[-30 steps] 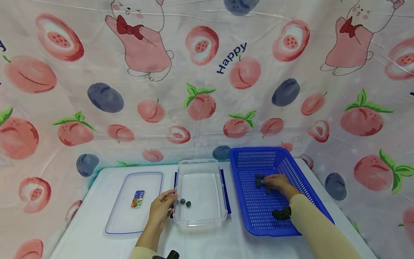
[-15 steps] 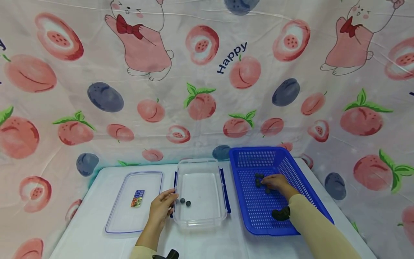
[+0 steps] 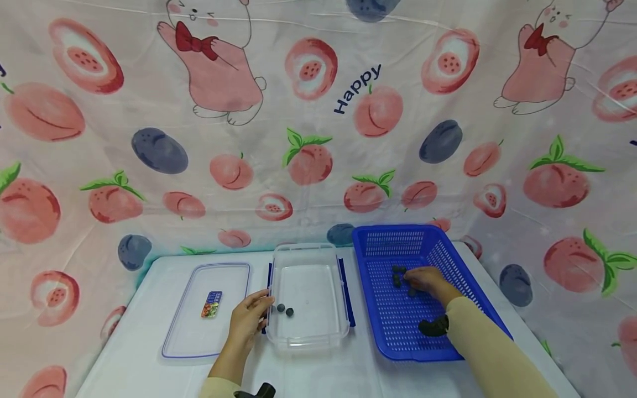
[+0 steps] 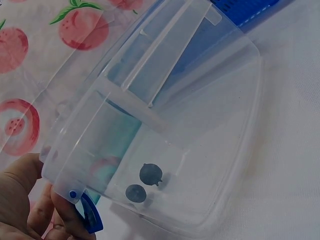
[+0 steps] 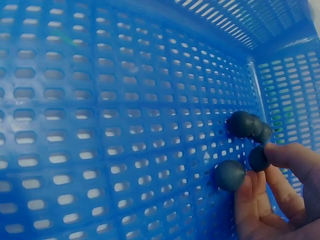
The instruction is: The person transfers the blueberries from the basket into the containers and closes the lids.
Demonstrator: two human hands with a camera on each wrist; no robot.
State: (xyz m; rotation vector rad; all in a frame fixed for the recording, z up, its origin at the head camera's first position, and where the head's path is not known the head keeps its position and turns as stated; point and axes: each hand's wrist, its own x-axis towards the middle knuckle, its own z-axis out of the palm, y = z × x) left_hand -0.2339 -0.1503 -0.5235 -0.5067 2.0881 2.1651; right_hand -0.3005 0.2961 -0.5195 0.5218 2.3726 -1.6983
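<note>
A clear plastic container (image 3: 308, 282) stands mid-table with two dark blueberries (image 3: 285, 310) near its left wall. My left hand (image 3: 259, 312) grips that left rim at a blue latch (image 4: 89, 215), and the left wrist view shows both berries (image 4: 150, 174) through the wall. To the right is a blue perforated basket (image 3: 398, 229) holding several blueberries (image 3: 397, 272). My right hand (image 3: 413, 283) reaches into it. In the right wrist view its thumb and fingers (image 5: 295, 155) pinch one blueberry (image 5: 259, 158), another berry (image 5: 230, 175) touches a fingertip, and more berries (image 5: 241, 123) lie just beyond.
The container's flat clear lid (image 3: 224, 282), with a small coloured sticker (image 3: 212, 305), lies left of the container on the white table (image 3: 149, 365). A fruit-printed cloth (image 3: 318, 138) hangs close behind and beside the table. A dark wrist-worn camera (image 3: 433, 327) sits over the basket's near part.
</note>
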